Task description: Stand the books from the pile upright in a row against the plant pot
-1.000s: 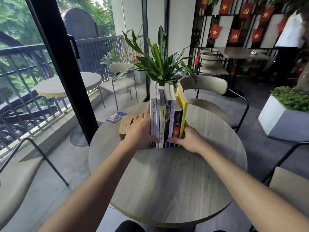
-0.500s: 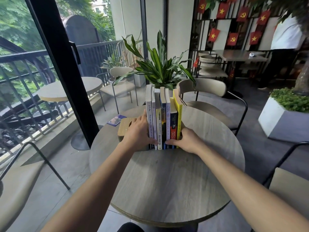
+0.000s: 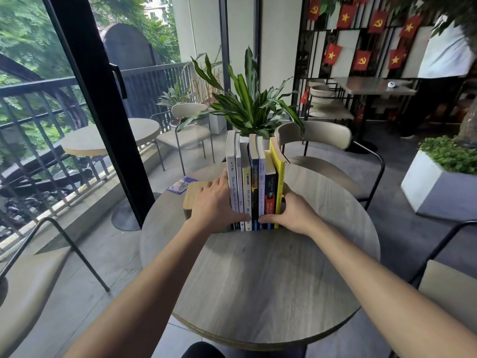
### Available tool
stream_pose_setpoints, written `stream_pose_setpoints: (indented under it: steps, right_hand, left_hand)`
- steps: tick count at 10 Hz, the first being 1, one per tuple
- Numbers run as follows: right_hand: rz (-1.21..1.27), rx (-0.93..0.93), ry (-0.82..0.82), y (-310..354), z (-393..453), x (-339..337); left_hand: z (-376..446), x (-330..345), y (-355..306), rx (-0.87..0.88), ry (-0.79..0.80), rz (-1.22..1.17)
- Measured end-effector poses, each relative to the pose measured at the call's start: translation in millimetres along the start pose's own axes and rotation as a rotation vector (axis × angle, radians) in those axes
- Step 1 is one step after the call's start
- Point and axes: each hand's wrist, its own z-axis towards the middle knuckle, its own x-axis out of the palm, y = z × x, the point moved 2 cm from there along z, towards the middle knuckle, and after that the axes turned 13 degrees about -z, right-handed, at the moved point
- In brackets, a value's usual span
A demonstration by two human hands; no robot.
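Several books [image 3: 254, 187] stand upright in a row on the round grey table [image 3: 260, 280], spines facing me. White spines are on the left, a yellow one [image 3: 279, 187] on the right. Behind them a leafy green plant [image 3: 247, 104] rises; its pot is hidden by the books. My left hand [image 3: 215, 205] presses flat against the left end of the row, thumb across the spines' lower edge. My right hand [image 3: 294, 215] presses against the right end at the yellow book. The row is squeezed between both hands.
A wooden box [image 3: 193, 200] sits left of the books under my left hand, and a blue QR card [image 3: 181, 184] lies behind it. Chairs [image 3: 325, 151] ring the table. A white planter [image 3: 438, 187] stands at right, a glass door frame [image 3: 103, 120] at left.
The yellow book leaned out to the right a second ago; now it stands nearly straight against the row. Both hands stay pressed on the row's two ends.
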Motion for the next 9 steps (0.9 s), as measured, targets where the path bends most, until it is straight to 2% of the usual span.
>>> stream_pose_setpoints:
  steps: [2,5,9]
  right_hand:
    - [-0.01,-0.031,-0.029,1.3,-2.4,-4.1]
    - [-0.043,0.021,-0.033,-5.7,-2.1,-5.0]
    - [-0.181,0.022,-0.086,-10.4,-15.6,-6.7]
  left_hand:
    - [-0.7,-4.6,-1.0,-0.032,-0.021,0.044]
    - [-5.2,-5.0,0.2,-0.102,-0.021,0.071]
    - [-31.3,-18.3,-20.7,-0.181,-0.08,0.071]
